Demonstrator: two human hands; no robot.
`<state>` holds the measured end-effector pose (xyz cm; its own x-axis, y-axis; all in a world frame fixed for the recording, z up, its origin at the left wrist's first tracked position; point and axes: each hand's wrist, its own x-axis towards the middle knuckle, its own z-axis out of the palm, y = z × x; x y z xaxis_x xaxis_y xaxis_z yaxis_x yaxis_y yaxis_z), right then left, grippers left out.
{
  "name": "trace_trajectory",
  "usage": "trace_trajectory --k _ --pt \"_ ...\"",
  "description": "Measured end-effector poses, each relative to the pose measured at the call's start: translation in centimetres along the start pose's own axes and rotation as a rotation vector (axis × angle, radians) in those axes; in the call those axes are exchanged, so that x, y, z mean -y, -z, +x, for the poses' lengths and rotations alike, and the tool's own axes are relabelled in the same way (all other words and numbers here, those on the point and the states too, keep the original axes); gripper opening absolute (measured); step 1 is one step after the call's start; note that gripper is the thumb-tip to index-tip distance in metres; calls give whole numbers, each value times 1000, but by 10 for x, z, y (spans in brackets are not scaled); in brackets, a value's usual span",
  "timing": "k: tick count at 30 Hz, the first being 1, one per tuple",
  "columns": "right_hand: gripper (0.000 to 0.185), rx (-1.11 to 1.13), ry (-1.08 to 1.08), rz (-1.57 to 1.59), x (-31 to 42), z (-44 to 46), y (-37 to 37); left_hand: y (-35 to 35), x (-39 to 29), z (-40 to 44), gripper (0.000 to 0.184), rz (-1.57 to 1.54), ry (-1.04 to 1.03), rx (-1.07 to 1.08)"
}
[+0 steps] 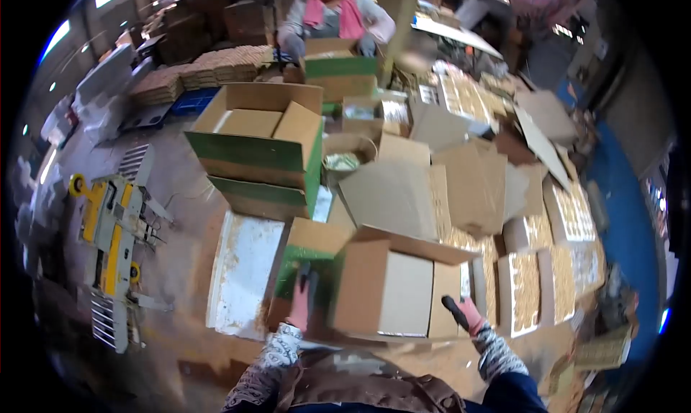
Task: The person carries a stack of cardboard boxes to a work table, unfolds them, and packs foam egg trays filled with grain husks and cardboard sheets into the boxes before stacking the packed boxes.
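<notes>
An open cardboard carton (pixel 360 282) stands right in front of me, with a flat grey board (pixel 405 290) inside it. My left hand (pixel 302 298), in a pink glove with dark fingertips, is at the left of this carton, over its green-printed flap (pixel 294 265). Its fingers stretch forward and apart, with nothing seen in them. At the carton's right side is my right hand (pixel 465 314), gloved the same way. Its dark fingers reach toward the right inner flap (pixel 445 301); I cannot tell whether they touch it.
Stacked green-banded cartons (pixel 252 157) stand ahead on the left, beside a white board (pixel 245 269). A yellow-and-grey wheeled machine (pixel 111 233) is farther left. Loose cardboard sheets (pixel 396 193) and white-sided packs (pixel 522 290) crowd the right. Across from me a person (pixel 338 17) handles another carton (pixel 340 74).
</notes>
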<state>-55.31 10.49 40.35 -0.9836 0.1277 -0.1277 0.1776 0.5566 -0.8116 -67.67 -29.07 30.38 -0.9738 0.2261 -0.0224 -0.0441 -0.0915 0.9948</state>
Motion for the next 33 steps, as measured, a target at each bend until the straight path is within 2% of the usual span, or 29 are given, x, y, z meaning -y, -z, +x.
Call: trace_trajectory --k 1,2,3,5,6,7,8,9,10,11,12,13,14,15,17,19,21,23,24,25,27,28,29,31,33 --pt "31 123 -295 -25 18 -4 14 1 34 -7 44 426 -85 183" --pt "34 87 -115 -88 7 -7 14 -12 24 -8 42 19 159 199" --pt "37 46 71 -146 -1 -2 17 -26 13 -8 40 -383 399 122" --pt "42 -3 -267 -254 43 5 29 -27 -93 -8 40 -565 653 67" --pt "42 19 -252 -178 71 12 36 -18 -96 12 39 -543 569 122" --pt "51 -64 -296 693 63 17 37 -8 -110 23 38 -512 502 172" --pt "46 -95 -12 406 59 20 49 3 -130 44 39 -348 366 194" --pt "44 -118 -17 564 81 46 56 10 -194 53 41 -363 414 133" --pt "43 -143 -18 726 103 73 63 24 -198 87 42 -394 379 126" --pt "41 -169 -16 884 124 99 70 28 -249 101 43 -537 127 132" --pt "40 -218 19 897 176 115 67 45 -285 134 45 -405 12 218" --pt "39 -273 73 841 233 131 59 57 -325 156 44 -408 -142 305" --pt "38 -324 122 785 274 147 49 83 -331 204 42 -278 -417 349" --pt "38 -368 181 714 303 172 39 94 -364 214 40 -293 -325 227" --pt "36 -459 324 535 298 242 17 118 -429 235 37 -350 -140 -17" --pt "40 -370 401 44 333 269 -20 171 -417 256 36 -273 -117 -160" --pt "50 -475 634 6 329 317 -72 229 -381 272 35 -81 -142 -298" --pt "61 -502 519 -145 356 319 -98 279 -350 288 34 148 -137 -428" --pt "58 -464 509 -204 391 302 -96 299 -336 298 34 284 -141 -486" --pt "51 -386 477 -378 395 315 -92 317 -324 307 33 413 -141 -534" --pt "46 -350 593 -246 382 342 -87 338 -311 327 33 647 -140 -594" --pt "45 -372 450 -393 417 313 -84 342 -303 331 32 732 -140 -609" --pt "45 -444 438 -490 421 316 -84 344 -294 334 32 801 -143 -620" --pt "45 -458 581 -474 442 312 -81 339 -279 339 31 928 -163 -633" --pt "50 -423 497 -629 446 319 -90 325 -265 337 31 1016 -209 -651"
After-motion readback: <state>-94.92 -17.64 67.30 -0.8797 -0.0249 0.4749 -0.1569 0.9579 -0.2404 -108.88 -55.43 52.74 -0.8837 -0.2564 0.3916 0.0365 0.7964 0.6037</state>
